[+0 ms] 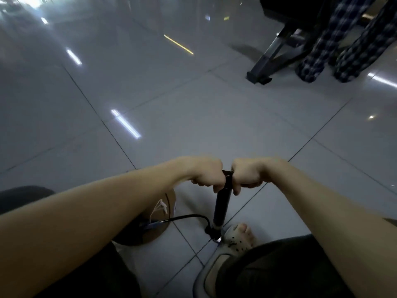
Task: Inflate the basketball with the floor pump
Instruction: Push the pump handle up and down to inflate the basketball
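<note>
**Head view.** The left hand [207,175] and the right hand [247,175] each curl tightly round one end of the floor pump's handle [227,173]. The handle sits close atop the upright black barrel [222,207]. A hose [193,216] runs from the pump's base to the brown basketball [160,211], which lies on the tiled floor [193,115] just left of the pump, partly hidden by the left forearm. A sandalled foot [240,235] stands just beside the base. The step appears to be mid-pumping, and the next move likely calls for a straight upward pull.
</note>
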Action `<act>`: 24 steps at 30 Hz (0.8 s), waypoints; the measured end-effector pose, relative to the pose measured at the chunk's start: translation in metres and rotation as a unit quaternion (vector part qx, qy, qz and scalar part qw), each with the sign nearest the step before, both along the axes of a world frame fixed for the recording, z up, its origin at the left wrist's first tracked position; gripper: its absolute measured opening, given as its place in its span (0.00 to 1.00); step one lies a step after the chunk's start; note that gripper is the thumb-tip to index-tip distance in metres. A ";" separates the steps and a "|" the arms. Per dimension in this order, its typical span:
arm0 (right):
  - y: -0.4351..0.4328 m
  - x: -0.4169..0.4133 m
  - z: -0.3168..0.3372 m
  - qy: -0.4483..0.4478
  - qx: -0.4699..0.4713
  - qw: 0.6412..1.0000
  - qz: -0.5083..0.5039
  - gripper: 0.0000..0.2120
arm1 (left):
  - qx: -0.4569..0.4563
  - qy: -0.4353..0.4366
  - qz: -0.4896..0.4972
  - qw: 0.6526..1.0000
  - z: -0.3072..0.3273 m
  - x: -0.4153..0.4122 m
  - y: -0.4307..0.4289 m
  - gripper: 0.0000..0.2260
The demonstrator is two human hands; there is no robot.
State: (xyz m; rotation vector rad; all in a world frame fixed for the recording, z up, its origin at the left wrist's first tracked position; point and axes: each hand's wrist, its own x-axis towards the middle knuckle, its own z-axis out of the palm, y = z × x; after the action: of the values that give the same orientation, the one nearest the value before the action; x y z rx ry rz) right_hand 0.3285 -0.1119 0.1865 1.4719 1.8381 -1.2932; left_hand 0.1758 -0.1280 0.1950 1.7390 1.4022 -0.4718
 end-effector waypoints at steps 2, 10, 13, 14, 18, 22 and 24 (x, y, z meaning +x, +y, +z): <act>-0.012 -0.001 -0.020 -0.014 0.007 1.000 0.012 0.04 | 0.013 0.007 -0.017 1.000 -0.017 0.005 -0.012 0.05; -0.050 -0.009 -0.007 -0.066 0.053 0.996 0.037 0.04 | 0.011 0.045 -0.060 0.997 0.002 0.012 -0.046 0.07; -0.044 -0.019 0.036 -0.088 0.019 0.994 0.062 0.05 | -0.008 0.066 -0.045 0.997 0.036 0.004 -0.044 0.07; -0.037 -0.021 0.056 -0.083 0.022 0.994 0.067 0.05 | -0.009 0.054 -0.038 0.998 0.053 0.000 -0.039 0.07; -0.003 -0.017 0.145 -0.028 0.052 0.998 0.015 0.06 | 0.008 0.004 -0.004 1.000 0.138 -0.011 0.001 0.07; 0.007 -0.006 0.157 -0.017 0.053 0.998 0.009 0.05 | -0.003 -0.001 -0.010 1.000 0.151 -0.002 0.017 0.05; 0.004 -0.003 0.123 -0.041 0.039 0.998 0.002 0.07 | 0.000 0.014 -0.024 1.000 0.122 0.004 0.012 0.05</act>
State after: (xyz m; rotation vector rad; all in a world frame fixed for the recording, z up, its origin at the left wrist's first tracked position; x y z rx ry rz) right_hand 0.3255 -0.1081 0.3097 1.5363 1.8562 -1.1544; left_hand 0.1803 -0.1157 0.3167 1.7750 1.3832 -0.5238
